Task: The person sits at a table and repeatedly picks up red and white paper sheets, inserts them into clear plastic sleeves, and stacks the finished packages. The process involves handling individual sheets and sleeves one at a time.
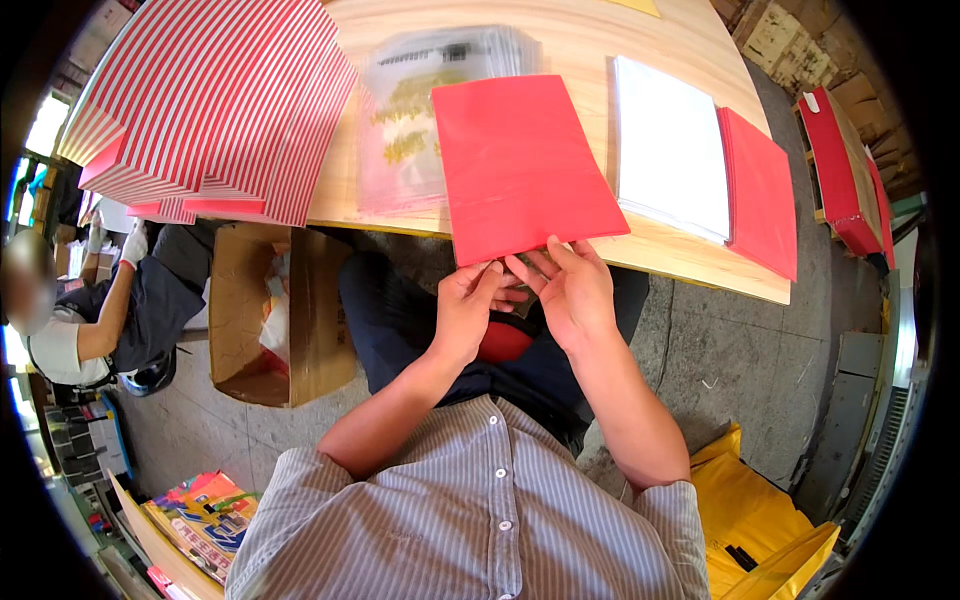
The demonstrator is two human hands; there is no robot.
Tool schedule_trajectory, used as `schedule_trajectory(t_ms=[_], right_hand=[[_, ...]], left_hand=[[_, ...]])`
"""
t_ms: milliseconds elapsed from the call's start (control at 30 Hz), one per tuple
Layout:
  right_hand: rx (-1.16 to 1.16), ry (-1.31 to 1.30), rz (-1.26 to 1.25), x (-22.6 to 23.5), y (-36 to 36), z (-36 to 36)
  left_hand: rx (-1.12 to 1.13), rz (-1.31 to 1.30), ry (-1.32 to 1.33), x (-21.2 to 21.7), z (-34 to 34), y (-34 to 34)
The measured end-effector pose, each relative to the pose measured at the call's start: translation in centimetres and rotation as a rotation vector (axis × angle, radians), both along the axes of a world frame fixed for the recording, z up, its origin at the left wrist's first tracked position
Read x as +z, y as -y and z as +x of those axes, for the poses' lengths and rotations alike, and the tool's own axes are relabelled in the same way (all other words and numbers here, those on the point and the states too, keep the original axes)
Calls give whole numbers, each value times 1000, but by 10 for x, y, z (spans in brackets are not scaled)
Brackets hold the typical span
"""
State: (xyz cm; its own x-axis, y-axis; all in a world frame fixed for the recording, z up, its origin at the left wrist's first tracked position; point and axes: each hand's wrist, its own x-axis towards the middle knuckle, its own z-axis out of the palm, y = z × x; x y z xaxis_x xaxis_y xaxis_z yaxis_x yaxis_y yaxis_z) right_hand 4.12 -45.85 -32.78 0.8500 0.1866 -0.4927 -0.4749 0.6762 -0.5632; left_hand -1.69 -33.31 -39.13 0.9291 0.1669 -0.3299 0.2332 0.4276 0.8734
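- At the far left of the pale wooden table (690, 250), below its edge, another person's sleeve and gloved hand (133, 243) show; a stack of bright printed booklets (205, 520) lies on the floor well below the table.
- On the table's left part rests a fanned pile of red-and-white striped paper bags (225, 100).
- Under the table's front edge stands an open brown cardboard box (285, 320) with crumpled white and orange material inside.
- Mid-table lies a stack of clear plastic sleeves (410, 120) with gold print.
- At the table's near edge, the flat plain red paper envelope (520, 165) overhangs toward the lap; the left hand (468, 305) pinches its lower edge, and the right hand (570, 290) grips the same edge, fingers spread.
- On the table's right part sit a white sheet stack (670, 145) and red sheets (760, 190).
- Below the table's right end lies a yellow bag (760, 520), open, dark item inside.
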Motion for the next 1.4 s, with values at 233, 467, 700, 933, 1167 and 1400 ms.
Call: schedule_trajectory(t_ms=[233,467,700,933,1167,1400], right_hand=[[100,-15,108,-2,23,-15],[118,-28,60,10,33,-27],[74,36,-33,3,39,-38],[-37,254,-388,-15,65,-48],[309,1240,-1999,-40,93,-2],[-20,1521,-1785,-52,91,27]], left_hand=[[33,-91,-62,-12,-5,1],[36,-64,-81,-13,-3,-1],[40,-42,-81,-4,-2,2],[28,-16,-84,-4,-1,0],[-7,-143,-137,-6,-3,-6],[-39,-133,-123,4,-2,-24]])
